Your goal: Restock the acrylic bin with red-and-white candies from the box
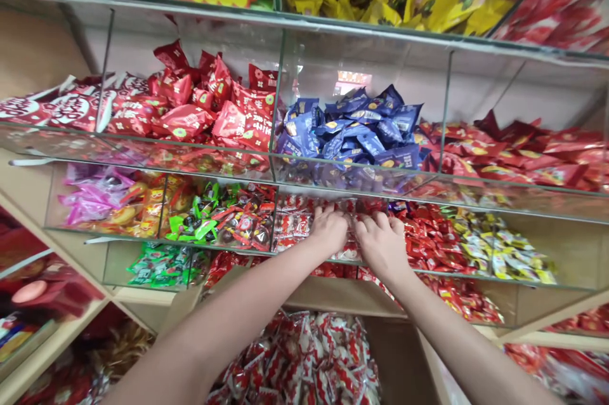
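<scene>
My left hand (330,232) rests on small red-and-white candies (292,224) in clear wrappers, inside a glass compartment of the lower shelf. My right hand (384,245) lies close beside it, over the right side of the same candies. Both palms face down, with fingers bent over the wrappers and slightly apart; the fingertips are partly hidden. Neither hand visibly holds a candy. Below my forearms stands an open cardboard box (402,360), filled with similar red-and-white wrapped candies (304,364).
Glass dividers split the shelves. Above my hands lie blue packets (356,129) and red packets (190,103). Left are green-and-dark candies (204,211); right are red candies (431,240) and yellow-white ones (504,249). A glass shelf edge (333,186) runs just above my hands.
</scene>
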A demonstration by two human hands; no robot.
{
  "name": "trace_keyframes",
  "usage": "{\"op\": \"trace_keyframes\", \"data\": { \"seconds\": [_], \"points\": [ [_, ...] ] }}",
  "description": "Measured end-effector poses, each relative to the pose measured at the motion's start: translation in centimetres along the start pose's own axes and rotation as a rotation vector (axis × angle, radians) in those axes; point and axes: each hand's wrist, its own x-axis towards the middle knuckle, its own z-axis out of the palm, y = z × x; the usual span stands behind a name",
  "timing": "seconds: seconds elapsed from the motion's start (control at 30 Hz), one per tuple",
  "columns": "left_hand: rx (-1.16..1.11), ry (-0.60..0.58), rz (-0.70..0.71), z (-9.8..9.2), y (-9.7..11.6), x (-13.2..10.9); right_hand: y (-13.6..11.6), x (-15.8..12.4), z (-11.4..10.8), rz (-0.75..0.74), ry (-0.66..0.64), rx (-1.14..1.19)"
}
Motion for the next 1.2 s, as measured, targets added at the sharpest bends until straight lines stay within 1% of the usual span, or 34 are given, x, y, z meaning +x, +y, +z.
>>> {"op": "trace_keyframes", "data": {
  "seconds": [0.1, 0.3, 0.53, 0.63, 0.73, 0.83, 0.93, 1.07, 1.2],
  "points": [
    [0.005, -0.031, -0.006, -0.2, -0.1, -0.1, -0.3, 0.2, 0.0, -0.008, -0.077, -0.03],
    [-0.002, -0.052, -0.025, 0.1, 0.0, -0.6, -1.4, 1.4, -0.7, -0.008, -0.153, -0.08],
    [-0.057, -0.09, 0.06, 0.2, -0.8, -0.8, -2.0, 2.8, -0.4, -0.023, -0.266, -0.089],
    [-0.056, -0.104, 0.077, 0.1, -0.9, -0.5, -1.6, 2.7, -0.3, -0.051, -0.243, -0.082],
    [-0.038, -0.103, 0.082, 0.4, -0.8, 0.0, -1.0, 2.4, 0.0, -0.115, -0.211, -0.074],
    [-0.015, -0.084, 0.075, 0.8, -0.8, 0.4, -0.6, 2.5, 0.2, -0.152, -0.22, -0.051],
    [0.005, -0.054, 0.06, 0.9, -0.9, 0.6, -0.5, 2.8, 0.1, -0.143, -0.24, -0.032],
    [0.026, -0.026, 0.053, 0.3, -0.9, 0.5, -0.5, 2.9, -0.1, -0.108, -0.257, -0.019],
    [0.05, 0.004, 0.038, 0.0, -0.7, 0.3, -0.6, 2.9, 0.3, -0.104, -0.26, -0.021]
  ]
}}
